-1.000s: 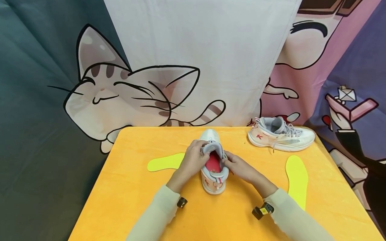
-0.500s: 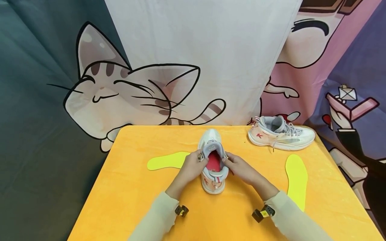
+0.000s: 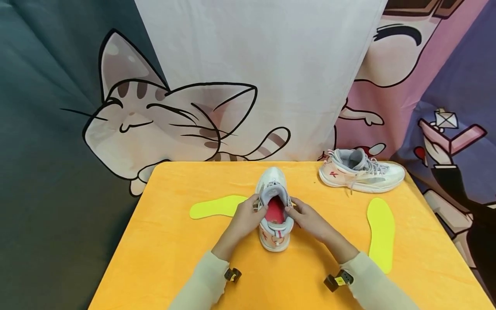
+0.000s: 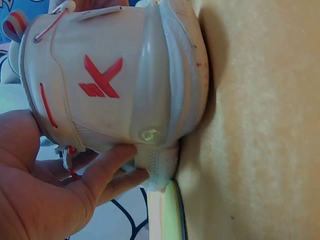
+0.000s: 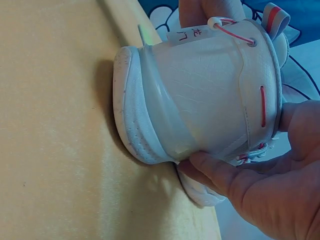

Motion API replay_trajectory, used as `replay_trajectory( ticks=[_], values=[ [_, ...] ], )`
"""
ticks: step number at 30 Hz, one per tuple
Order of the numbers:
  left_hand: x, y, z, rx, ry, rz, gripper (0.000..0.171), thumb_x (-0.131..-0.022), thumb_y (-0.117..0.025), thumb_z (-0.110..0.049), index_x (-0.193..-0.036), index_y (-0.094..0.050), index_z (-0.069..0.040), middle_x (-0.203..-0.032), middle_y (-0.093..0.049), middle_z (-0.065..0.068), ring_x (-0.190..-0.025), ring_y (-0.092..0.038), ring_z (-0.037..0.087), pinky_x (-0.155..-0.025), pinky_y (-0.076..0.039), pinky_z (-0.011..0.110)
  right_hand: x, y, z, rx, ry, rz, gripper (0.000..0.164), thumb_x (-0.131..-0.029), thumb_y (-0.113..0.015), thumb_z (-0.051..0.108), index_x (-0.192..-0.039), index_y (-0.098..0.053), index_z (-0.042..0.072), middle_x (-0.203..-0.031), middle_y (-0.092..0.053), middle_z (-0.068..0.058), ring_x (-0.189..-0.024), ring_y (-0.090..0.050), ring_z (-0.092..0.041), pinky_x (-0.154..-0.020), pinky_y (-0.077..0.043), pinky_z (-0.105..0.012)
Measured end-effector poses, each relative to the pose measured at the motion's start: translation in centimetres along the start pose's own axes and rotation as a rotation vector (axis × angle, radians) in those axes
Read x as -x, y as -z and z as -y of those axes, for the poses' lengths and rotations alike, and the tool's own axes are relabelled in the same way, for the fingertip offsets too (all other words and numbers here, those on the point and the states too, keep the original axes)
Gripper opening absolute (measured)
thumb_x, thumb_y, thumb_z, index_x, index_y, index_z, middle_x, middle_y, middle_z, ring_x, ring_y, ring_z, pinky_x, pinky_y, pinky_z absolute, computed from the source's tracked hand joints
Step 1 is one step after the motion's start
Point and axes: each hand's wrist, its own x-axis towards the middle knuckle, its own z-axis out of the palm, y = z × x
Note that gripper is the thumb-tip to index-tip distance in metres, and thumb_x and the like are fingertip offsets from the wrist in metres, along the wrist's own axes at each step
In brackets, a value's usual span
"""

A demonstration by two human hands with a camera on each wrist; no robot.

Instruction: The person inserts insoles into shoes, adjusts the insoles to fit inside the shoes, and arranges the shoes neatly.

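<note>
A white sneaker (image 3: pixel 274 241) stands upright on the yellow tabletop, toe pointing away from me. Its red inner sole (image 3: pixel 275 210) shows through the opening. My left hand (image 3: pixel 245 216) grips the left side of the collar, thumb at the rim and fingers along the outer side. On the opposite side my right hand (image 3: pixel 308 218) holds the collar likewise, its thumb at the rim. Both wrist views show the sneaker's heel (image 4: pixel 110 75) and fingers against its flanks. A yellow-green insole (image 3: pixel 215 207) lies left of the sneaker, its right end partly behind my left hand.
Another white sneaker (image 3: pixel 360 174) sits at the table's back right, toe pointing right. Below it lies a second yellow-green insole (image 3: pixel 381 232), beside my right forearm. A printed cloth (image 3: pixel 294 77) hangs behind the table's (image 3: pixel 162 241) back edge.
My left hand has come back from beside the tongue to the collar's left side. The sneaker has shifted only slightly, and my right hand keeps its hold.
</note>
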Motion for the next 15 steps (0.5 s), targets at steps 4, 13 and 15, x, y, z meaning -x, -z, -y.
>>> replay_trajectory(
  ticks=[4, 13, 15],
  values=[
    [-0.03, -0.05, 0.47, 0.03, -0.018, -0.01, 0.044, -0.101, -0.064, -0.025, -0.141, -0.06, -0.008, -0.138, -0.065, 0.015, -0.127, -0.063, 0.03, -0.102, -0.055, 0.049, 0.03, -0.06, -0.43, 0.021, -0.015, -0.029, 0.054, -0.111, -0.048, 0.03, -0.156, -0.037, 0.002, -0.092, -0.06, -0.011, -0.078, -0.053, -0.029, -0.069, -0.047, -0.035],
    [0.11, -0.42, 1.12, 0.071, -0.019, -0.023, 0.046, -0.102, -0.064, -0.028, -0.142, -0.058, -0.006, -0.138, -0.065, 0.02, -0.124, -0.066, 0.032, -0.098, -0.058, 0.045, 0.09, -0.36, -0.83, 0.002, 0.01, -0.056, 0.055, -0.111, -0.049, 0.03, -0.156, -0.038, 0.0, -0.087, -0.057, -0.009, -0.072, -0.051, -0.023, -0.064, -0.046, -0.031],
    [0.2, -0.44, 1.02, 0.065, -0.014, -0.034, 0.047, -0.102, -0.064, -0.029, -0.143, -0.057, -0.006, -0.138, -0.064, 0.019, -0.125, -0.065, 0.031, -0.098, -0.058, 0.045, 0.13, -0.48, -0.72, 0.001, 0.006, -0.062, 0.056, -0.111, -0.049, 0.03, -0.156, -0.037, 0.0, -0.098, -0.063, -0.016, -0.08, -0.057, -0.026, -0.071, -0.05, -0.033]
  ],
)
